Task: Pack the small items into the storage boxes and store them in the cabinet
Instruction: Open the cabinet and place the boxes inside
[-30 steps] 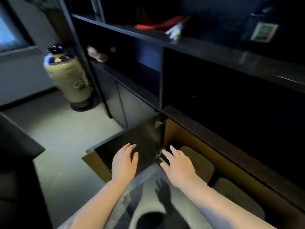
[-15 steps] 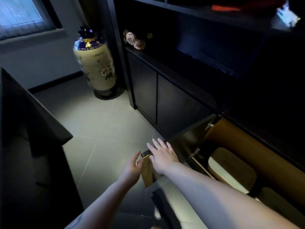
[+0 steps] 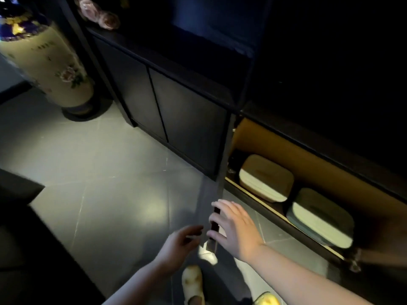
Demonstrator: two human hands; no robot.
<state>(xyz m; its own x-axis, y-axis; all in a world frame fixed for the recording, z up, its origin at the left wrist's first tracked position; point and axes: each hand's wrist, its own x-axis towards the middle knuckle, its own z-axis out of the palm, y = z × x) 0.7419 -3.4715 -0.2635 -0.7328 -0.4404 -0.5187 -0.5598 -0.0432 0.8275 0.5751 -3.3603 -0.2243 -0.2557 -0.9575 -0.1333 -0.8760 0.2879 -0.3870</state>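
Two lidded storage boxes stand side by side inside the open low cabinet compartment (image 3: pixel 275 148): a cream one (image 3: pixel 265 178) on the left and a grey-based one (image 3: pixel 320 217) on the right. The dark cabinet door (image 3: pixel 220 168) stands open, seen edge-on, pointing toward me. My right hand (image 3: pixel 233 227) lies against the door's outer end, its fingers on the door's edge. My left hand (image 3: pixel 178 245) hovers just left of the door with loosely bent fingers, holding nothing.
A tall floral vase (image 3: pixel 46 60) stands on the grey tiled floor (image 3: pixel 99 172) at the upper left. Closed dark cabinet doors (image 3: pixel 158 100) run left of the open one. A dark furniture block (image 3: pixel 26 249) fills the lower left. My slippered foot (image 3: pixel 192 282) shows below.
The door has swung further out and now shows edge-on. Both hands followed its outer end. The view turned right, so both boxes inside the compartment came into sight.
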